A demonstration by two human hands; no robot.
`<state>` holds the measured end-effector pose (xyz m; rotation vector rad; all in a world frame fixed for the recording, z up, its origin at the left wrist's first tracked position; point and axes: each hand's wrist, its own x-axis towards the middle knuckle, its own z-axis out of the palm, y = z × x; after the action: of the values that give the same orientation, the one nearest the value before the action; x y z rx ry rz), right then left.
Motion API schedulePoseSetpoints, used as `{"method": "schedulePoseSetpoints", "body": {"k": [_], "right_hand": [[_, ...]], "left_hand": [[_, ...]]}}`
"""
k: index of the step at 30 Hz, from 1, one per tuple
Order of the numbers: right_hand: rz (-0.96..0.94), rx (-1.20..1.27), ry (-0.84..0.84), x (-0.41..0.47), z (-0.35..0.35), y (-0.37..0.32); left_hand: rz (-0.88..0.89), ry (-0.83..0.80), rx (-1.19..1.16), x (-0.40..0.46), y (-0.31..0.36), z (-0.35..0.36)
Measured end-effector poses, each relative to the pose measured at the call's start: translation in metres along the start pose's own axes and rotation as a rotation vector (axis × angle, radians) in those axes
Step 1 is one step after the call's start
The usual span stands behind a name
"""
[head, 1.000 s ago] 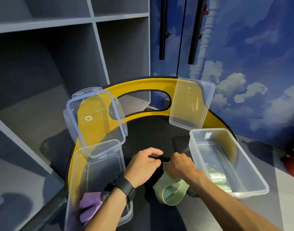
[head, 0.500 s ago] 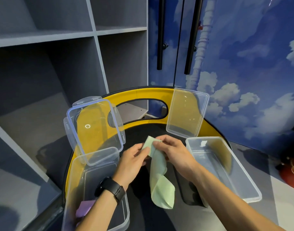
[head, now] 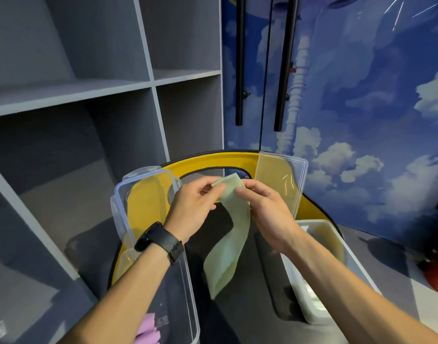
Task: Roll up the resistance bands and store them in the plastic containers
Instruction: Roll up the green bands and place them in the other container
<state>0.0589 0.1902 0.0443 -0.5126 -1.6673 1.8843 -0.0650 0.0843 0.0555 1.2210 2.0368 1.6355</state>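
Fingers of left hand point(head: 193, 207) and right hand point(head: 265, 209) pinching green band point(head: 227, 244), hanging loose

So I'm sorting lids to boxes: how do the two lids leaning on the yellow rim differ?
The left lid has a blue seal line and hinged clip flaps; the right lid is plain-edged, with no clips showing. The left lid stands by the left container, the right lid behind the right container. Both are clear plastic, propped upright.
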Motion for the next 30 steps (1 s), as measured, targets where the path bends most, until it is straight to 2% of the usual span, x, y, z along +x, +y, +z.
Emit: {"method": "schedulePoseSetpoints", "body": {"k": [7, 21, 30], "right_hand": [[-0.033, -0.042, -0.047, -0.006, 0.003, -0.026], [-0.109, -0.105, -0.098, -0.014, 0.013, -0.056], [-0.208, -0.101, -0.011, -0.01, 0.015, -0.067]], "left_hand": [[0.069, 0.01, -0.006, 0.01, 0.033, -0.007], [0.066, 0.035, -0.053, 0.007, 0.065, -0.015], [0.056, 0.006, -0.087, 0.002, 0.072, -0.018]]}}
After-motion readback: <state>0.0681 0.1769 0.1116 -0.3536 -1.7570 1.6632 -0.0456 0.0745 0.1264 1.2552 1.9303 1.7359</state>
